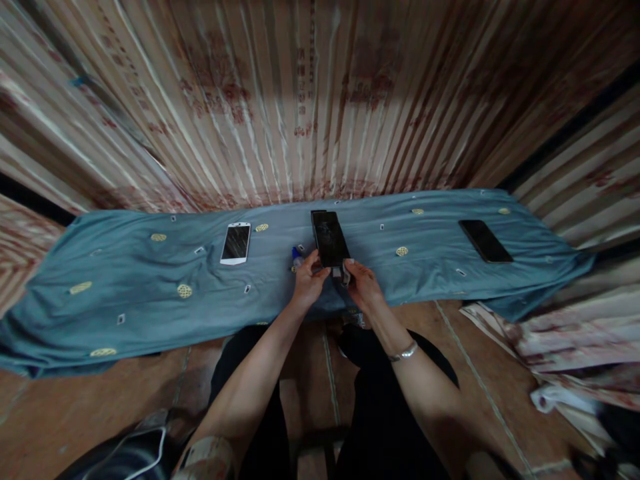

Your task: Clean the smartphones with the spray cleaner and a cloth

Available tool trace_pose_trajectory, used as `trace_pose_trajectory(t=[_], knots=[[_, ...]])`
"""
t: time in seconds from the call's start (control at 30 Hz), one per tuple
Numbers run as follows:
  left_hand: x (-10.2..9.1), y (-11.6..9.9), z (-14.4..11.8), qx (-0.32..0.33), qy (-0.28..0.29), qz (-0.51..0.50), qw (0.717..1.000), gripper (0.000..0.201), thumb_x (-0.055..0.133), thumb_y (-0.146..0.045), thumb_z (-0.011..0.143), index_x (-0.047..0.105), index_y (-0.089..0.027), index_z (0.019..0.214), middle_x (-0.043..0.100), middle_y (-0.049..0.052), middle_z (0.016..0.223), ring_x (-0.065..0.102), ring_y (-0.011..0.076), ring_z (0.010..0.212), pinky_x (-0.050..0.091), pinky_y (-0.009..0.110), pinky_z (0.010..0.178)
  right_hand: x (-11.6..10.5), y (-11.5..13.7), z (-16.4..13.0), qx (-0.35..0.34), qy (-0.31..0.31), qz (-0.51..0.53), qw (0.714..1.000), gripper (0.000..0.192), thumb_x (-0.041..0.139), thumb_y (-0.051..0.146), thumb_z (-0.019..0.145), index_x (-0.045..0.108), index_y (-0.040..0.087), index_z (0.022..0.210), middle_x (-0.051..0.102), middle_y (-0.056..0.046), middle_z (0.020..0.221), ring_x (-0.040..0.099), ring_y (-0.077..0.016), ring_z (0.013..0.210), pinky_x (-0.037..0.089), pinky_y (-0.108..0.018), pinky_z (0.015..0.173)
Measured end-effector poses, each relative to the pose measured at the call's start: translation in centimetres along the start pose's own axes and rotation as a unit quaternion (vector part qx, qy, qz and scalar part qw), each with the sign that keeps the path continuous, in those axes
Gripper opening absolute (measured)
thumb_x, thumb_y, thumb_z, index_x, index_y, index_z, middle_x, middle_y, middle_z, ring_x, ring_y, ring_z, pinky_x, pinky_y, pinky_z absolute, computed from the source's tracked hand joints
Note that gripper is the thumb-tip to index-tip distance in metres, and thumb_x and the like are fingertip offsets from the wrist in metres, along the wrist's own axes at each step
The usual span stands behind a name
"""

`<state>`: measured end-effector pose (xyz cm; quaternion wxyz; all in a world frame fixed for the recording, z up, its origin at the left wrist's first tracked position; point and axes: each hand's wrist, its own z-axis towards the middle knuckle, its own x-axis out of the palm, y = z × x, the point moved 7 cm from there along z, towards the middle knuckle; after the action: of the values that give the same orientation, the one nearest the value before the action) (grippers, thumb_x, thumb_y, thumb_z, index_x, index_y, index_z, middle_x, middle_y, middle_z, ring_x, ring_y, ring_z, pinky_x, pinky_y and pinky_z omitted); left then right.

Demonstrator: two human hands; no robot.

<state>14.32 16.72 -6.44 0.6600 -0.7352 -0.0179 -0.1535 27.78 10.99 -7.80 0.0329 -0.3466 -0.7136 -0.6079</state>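
A black smartphone (331,240) lies at the middle of the blue cloth, its dark screen facing up. A dark edge sticks out beyond its top left corner. The fingers of my left hand (309,281) are closed on the phone's lower left corner. My right hand (364,283) is at its lower right corner, pinching a small pale grey piece (345,274) whose kind I cannot make out. Just left of my left hand is a small clear bottle with a blue top (297,256), partly hidden by the fingers.
A white phone with a dark screen (235,243) lies to the left on the patterned blue cloth (125,267). Toward the right end rests another black phone (485,241). Pleated curtains (300,100) hang behind and at both sides. Tiled floor (450,360) shows below.
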Motion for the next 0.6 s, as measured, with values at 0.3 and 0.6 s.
trace_pose_trajectory(t=[0.3, 0.6], knots=[[-0.6, 0.6, 0.4, 0.021, -0.026, 0.015, 0.999, 0.048, 0.078, -0.006, 0.060, 0.077, -0.024, 0.104, 0.072, 0.004, 0.101, 0.065, 0.0256, 0.100, 0.044, 0.048, 0.107, 0.1, -0.6, -0.1, 0.008, -0.013, 0.022, 1.000, 0.029, 0.092, 0.043, 0.061, 0.073, 0.022, 0.068, 0.073, 0.001, 0.066, 0.065, -0.0147, 0.061, 0.054, -0.028, 0.062], [-1.2, 0.9, 0.9, 0.012, -0.039, 0.058, 0.998, 0.053, 0.081, -0.011, 0.060, 0.077, -0.026, 0.111, 0.064, 0.005, 0.109, 0.059, 0.0174, 0.082, 0.055, 0.039, 0.088, -0.2, -0.5, -0.2, 0.036, -0.064, -0.004, 0.997, 0.040, 0.092, 0.050, 0.058, 0.066, 0.020, 0.057, 0.064, 0.003, 0.051, 0.052, -0.0106, 0.046, 0.040, -0.025, 0.046]])
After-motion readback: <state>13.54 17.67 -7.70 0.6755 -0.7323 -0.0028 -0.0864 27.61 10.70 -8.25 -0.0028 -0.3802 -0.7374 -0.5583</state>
